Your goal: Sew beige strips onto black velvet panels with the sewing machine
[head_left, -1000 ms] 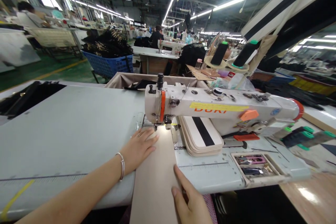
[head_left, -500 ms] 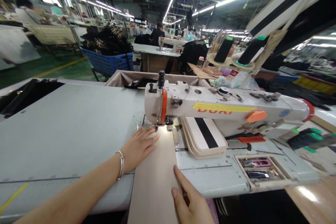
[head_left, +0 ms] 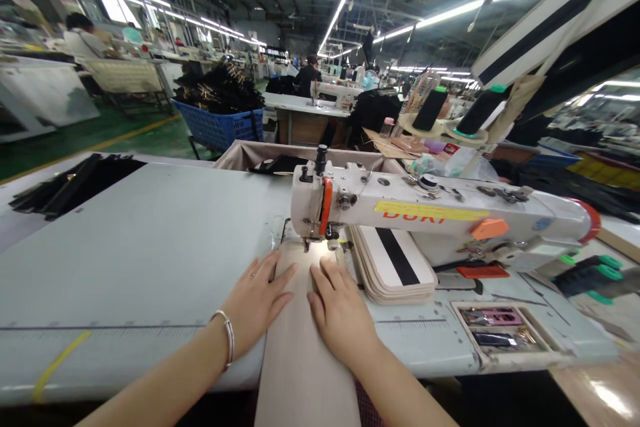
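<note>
A long beige fabric strip runs from the front edge up under the presser foot of a white sewing machine, lit by its lamp. My left hand lies on the strip's left side with fingers apart, partly over the table. On the right side of the strip my right hand rests flat, fingers stretched toward the foot. Both hands press down near the needle area without gripping. Right of the needle sits a stack of cream panels with rounded corners, the top one bearing a black stripe.
A tray with clippers and small parts is set into the table at right. Black pieces lie at far left. Thread cones stand behind the machine. Beyond are a blue basket and people at other machines.
My right hand has moved up and forward from the strip's lower right edge to lie flat near the foot. My left hand has drawn slightly back from the needle. The view has shifted a little.
</note>
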`<action>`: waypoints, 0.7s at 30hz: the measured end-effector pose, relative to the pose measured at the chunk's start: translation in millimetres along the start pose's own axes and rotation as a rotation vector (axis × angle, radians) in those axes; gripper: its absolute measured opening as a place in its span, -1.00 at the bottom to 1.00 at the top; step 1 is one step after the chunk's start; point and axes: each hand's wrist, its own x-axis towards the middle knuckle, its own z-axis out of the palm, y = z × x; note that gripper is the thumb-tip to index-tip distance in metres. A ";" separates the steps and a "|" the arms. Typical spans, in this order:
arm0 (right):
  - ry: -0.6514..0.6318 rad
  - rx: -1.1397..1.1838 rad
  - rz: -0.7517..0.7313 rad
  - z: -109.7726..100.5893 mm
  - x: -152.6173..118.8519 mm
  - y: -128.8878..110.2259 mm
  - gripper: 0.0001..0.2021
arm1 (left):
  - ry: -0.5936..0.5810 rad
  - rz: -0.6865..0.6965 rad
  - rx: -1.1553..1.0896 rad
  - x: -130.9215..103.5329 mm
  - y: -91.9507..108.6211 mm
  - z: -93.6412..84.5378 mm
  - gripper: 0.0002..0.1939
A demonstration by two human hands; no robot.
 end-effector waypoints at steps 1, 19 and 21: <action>0.000 -0.003 -0.001 5.0 0.3 0.5 -0.53 | 0.005 -0.018 0.005 -3.4 -1.6 -0.9 -0.50; -0.037 -0.121 -0.001 4.5 5.6 -2.2 -0.55 | -0.102 -0.040 -0.025 7.8 -11.7 -7.2 -0.49; -0.049 -0.156 -0.011 5.8 8.7 -1.7 -0.58 | -0.135 -0.068 -0.029 3.9 -2.5 -16.7 -0.48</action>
